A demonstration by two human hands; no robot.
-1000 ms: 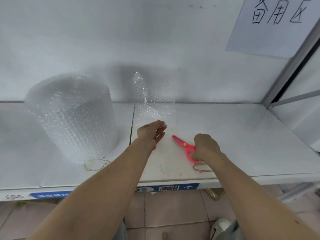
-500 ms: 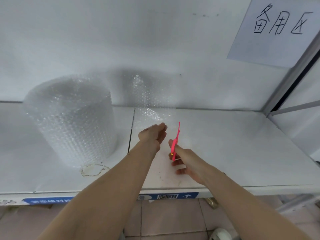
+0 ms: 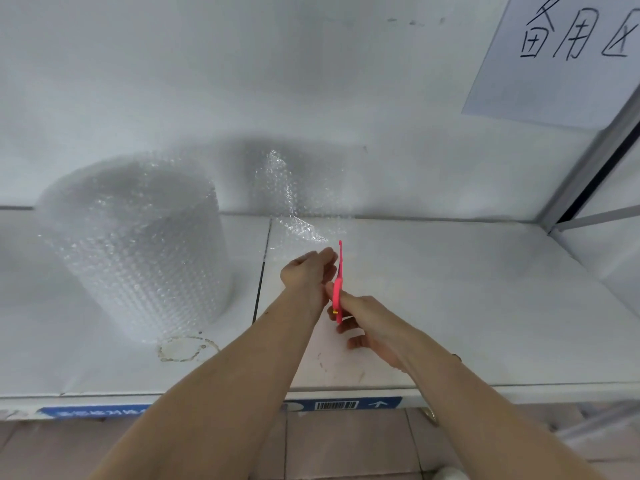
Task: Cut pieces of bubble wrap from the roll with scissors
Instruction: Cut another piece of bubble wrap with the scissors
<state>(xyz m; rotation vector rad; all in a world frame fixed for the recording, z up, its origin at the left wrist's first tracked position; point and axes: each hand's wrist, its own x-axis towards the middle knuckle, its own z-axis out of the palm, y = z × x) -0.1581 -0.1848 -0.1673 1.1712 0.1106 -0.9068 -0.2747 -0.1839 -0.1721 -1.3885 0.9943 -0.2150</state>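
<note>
The loose sheet of clear bubble wrap (image 3: 298,216) lies partly on the white worktop (image 3: 450,289) and partly curls up against the white back wall (image 3: 242,81), just beyond the two hands. The big upright roll of clear bubble wrap (image 3: 135,244) stands well to the left on the same worktop; whether the sheet still joins it cannot be told, since the film is nearly invisible against the white.

The left hand (image 3: 306,268) has its grip closed at the sheet's near edge, apparently pinching the film. The right hand (image 3: 367,320) is clamped around the handles of the slim pink plastic scissors (image 3: 338,285), whose blades point away from the person, held edge-on and together, the tip just beside the left fingertips (image 3: 329,254).

The main risk, as I judge it, is that closeness: if the blades open and bite while the left fingers sit right alongside, they could be nicked. The film is slack and see-through, so the blades may miss its edge, fold it between them instead of cutting, or run crooked. If the left pinch lets go, the sheet would spring back toward the wall.
</note>
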